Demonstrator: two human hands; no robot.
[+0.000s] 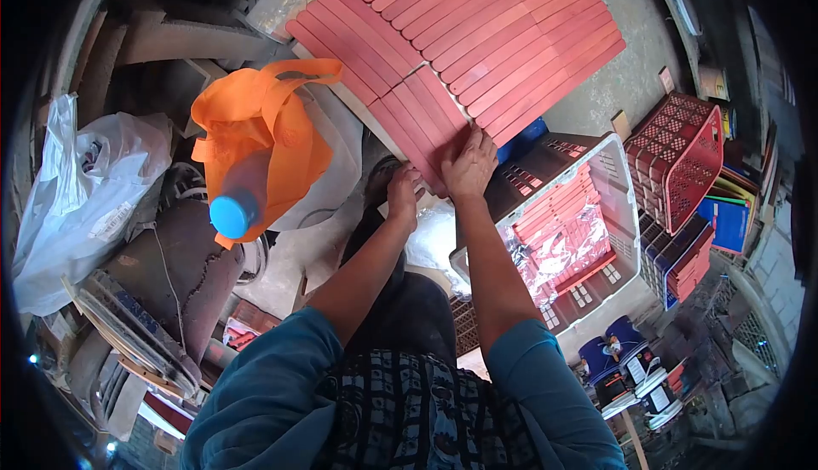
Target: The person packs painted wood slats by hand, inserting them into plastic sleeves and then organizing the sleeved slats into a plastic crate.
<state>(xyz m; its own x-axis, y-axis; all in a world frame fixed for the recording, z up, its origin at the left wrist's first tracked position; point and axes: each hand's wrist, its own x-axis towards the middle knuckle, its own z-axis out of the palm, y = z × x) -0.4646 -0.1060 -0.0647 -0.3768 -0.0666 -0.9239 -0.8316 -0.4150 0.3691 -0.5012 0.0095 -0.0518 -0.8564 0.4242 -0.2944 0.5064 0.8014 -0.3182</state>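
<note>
Above the concrete floor (601, 91), the left hand (404, 197) and right hand (471, 166) should align the red slats (412, 121) evenly; their grip I cannot tell.

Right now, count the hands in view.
2: the left hand at the near end of the red slats, the right hand on that end. No other hand shows.

- A bright orange fabric bag with looped handles (307, 159) stands left of centre, a clear bottle with a light-blue cap (235, 214) poking out of its near side.
- A crumpled, translucent white plastic bag (94, 206) sits at the far left.
- A red, perforated plastic basket (673, 163) lies tilted at the right.
- A flat, bright-blue rectangular object (724, 224) is just beside it.
- Dark-blue containers with white labels (626, 351) stand at lower right.
</note>
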